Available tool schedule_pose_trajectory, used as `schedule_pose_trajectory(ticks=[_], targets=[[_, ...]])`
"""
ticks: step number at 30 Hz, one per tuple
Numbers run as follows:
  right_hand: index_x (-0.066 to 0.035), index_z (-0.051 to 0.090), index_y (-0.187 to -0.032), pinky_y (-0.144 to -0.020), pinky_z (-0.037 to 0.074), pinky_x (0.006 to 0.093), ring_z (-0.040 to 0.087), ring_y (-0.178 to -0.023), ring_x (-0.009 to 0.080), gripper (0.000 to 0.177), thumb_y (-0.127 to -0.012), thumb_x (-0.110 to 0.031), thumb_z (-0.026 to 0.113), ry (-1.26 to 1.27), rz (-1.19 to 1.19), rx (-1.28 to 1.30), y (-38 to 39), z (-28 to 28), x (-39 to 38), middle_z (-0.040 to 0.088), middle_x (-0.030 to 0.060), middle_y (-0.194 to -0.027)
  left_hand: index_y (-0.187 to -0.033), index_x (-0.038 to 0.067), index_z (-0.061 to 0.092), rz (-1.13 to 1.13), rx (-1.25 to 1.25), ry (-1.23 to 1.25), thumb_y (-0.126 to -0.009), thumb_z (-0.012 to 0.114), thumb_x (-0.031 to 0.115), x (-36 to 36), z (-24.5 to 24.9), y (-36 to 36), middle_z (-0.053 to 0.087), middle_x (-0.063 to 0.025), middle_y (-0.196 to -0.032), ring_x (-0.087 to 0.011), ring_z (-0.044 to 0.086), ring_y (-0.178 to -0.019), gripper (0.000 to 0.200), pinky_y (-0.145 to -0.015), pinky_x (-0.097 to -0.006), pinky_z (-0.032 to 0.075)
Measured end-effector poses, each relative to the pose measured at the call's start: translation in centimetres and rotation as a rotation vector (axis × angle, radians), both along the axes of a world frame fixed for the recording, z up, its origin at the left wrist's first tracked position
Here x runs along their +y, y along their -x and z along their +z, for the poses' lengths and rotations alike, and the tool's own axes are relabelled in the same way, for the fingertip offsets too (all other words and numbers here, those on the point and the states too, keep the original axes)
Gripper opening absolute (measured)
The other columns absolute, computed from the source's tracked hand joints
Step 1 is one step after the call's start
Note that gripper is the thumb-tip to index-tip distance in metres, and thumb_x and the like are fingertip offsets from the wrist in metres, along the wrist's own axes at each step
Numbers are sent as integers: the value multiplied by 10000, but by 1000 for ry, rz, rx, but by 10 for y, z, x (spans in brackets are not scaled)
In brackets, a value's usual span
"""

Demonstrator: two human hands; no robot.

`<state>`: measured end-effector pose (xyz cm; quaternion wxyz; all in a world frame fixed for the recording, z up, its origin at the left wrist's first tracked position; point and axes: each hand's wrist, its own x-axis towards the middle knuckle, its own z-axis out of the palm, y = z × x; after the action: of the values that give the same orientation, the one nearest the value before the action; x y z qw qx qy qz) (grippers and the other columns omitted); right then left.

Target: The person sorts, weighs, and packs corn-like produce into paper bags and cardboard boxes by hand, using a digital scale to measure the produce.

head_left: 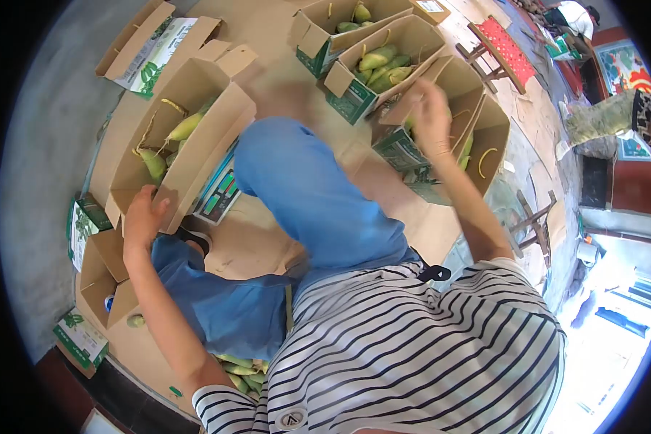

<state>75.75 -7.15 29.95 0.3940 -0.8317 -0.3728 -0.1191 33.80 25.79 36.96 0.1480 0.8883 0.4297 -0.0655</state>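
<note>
My left hand [145, 217] grips the near end of an open cardboard box [210, 155], fingers over its edge. Inside that box lie long pale-green melons [188, 126], one with a curly yellow stem. The box rests on or against a digital scale [219, 195], whose keypad shows beside my knee. Over another open box [495, 148] on the right is my right hand [432, 119], blurred by motion. Something pale green shows just beside its fingers; whether they hold it cannot be made out. More green melons [467, 152] sit in that box.
Further open boxes stand beyond, one holding several melons [383, 65]. Behind my left arm are a smaller open carton [101, 278] and loose melons [242, 372] on the floor. A low red-topped stool [505, 50] and a wooden stool [535, 228] stand right. Other people [604, 126] are at the far right.
</note>
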Motion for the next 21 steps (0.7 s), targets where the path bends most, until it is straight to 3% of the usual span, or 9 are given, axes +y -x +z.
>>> schedule_pose_trajectory(ticks=[3, 4, 6, 8, 10, 13, 16, 17, 21], targets=[[-26, 494, -1195, -976, 375, 421, 482, -1119, 350, 441, -767, -84, 578, 228, -413, -306, -95, -39, -116, 520, 189, -1190, -1158, 8, 517, -50, -45, -8, -808, 632, 187, 9, -9, 7, 574, -222, -1114, -379, 549, -1038, 410, -866, -422, 441], [-19, 493, -1202, -994, 363, 433, 453, -1169, 346, 472, -761, -142, 606, 353, -610, -306, -114, -58, -160, 509, 202, -1217, -1158, 6, 516, -49, -37, 2, -810, 630, 188, 6, -8, 5, 576, -223, -1108, -381, 552, -1027, 409, -859, -423, 442], [-19, 502, -1207, -952, 412, 431, 493, -1137, 356, 506, -767, -230, 636, 552, -1015, -36, -120, -75, -222, 548, 219, -1167, -1158, 0, 515, -40, -17, 14, -813, 626, 189, 2, -2, 2, 579, -224, -1095, -385, 558, -1005, 409, -845, -426, 445], [-9, 543, -1167, -850, 481, 433, 604, -967, 367, 516, -787, -346, 633, 753, -960, 421, -142, -107, -298, 617, 227, -1035, -1156, -4, 514, -46, -46, 23, -815, 624, 189, 2, -5, 4, 578, -228, -1090, -387, 561, -989, 407, -833, -429, 446], [20, 611, -1040, -726, 525, 425, 658, -755, 359, 483, -823, -411, 583, 674, -942, 979, -129, -127, -319, 659, 217, -848, -1152, -8, 514, -52, -44, 26, -817, 622, 189, 4, -6, 6, 577, -233, -1087, -390, 562, -981, 403, -827, -430, 445], [43, 646, -909, -669, 529, 411, 669, -688, 322, 505, -849, -444, 528, 765, -730, 732, -99, -130, -309, 657, 209, -748, -1146, -11, 516, -72, 8, 23, -820, 618, 188, 6, -7, 2, 577, -238, -1082, -396, 559, -979, 396, -825, -430, 444], [44, 653, -877, -670, 522, 406, 669, -703, 326, 512, -859, -446, 504, 733, -731, 676, -84, -156, -331, 654, 209, -723, -1146, -12, 517, -102, 42, 23, -822, 615, 185, 7, -7, -2, 583, -238, -1068, -400, 557, -981, 392, -826, -427, 442], [47, 648, -907, -743, 501, 427, 656, -796, 363, 515, -859, -441, 489, 698, -760, 709, -53, -117, -302, 651, 246, -810, -1147, -12, 517, -111, 25, 22, -822, 614, 184, 8, -9, -1, 585, -238, -1064, -400, 556, -982, 392, -826, -426, 442], [51, 644, -923, -823, 466, 453, 611, -920, 404, 518, -857, -429, 460, 675, -929, 633, -19, -142, -316, 628, 277, -928, -1156, -15, 512, -115, 0, 33, -821, 614, 179, 7, -10, -4, 590, -233, -1055, -390, 562, -961, 400, -816, -423, 440]])
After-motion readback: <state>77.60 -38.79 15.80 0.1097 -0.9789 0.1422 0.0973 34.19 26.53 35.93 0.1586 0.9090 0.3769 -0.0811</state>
